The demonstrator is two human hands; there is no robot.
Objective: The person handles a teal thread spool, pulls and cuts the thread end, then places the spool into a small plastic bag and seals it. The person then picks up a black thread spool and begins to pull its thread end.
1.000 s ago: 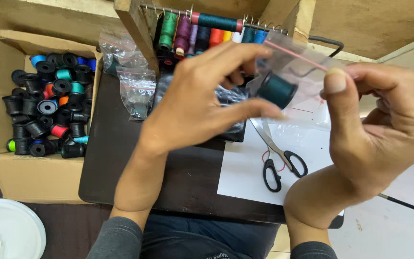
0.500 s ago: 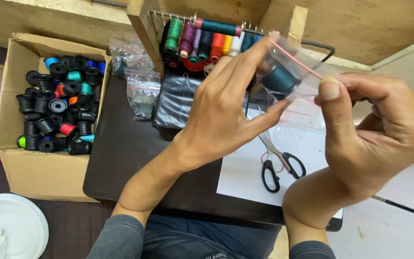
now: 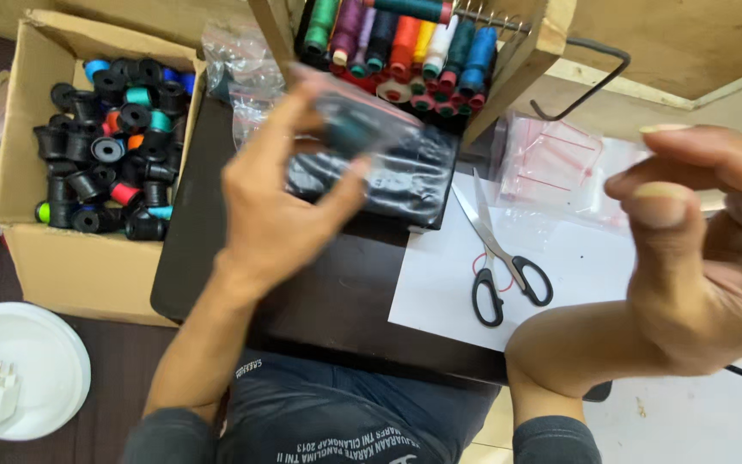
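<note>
Soft, even daylight fills the scene, with faint shadows and a mild sheen on the dark worktop point(image 3: 319, 292). The left hand point(image 3: 281, 202) and its clear bag point(image 3: 362, 129) smear with motion blur; the right hand point(image 3: 714, 249), close to the lens, looks soft.

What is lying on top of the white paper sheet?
On the white paper sheet lie black-handled scissors and a red thread loop. The right hand covers its right edge.
</note>
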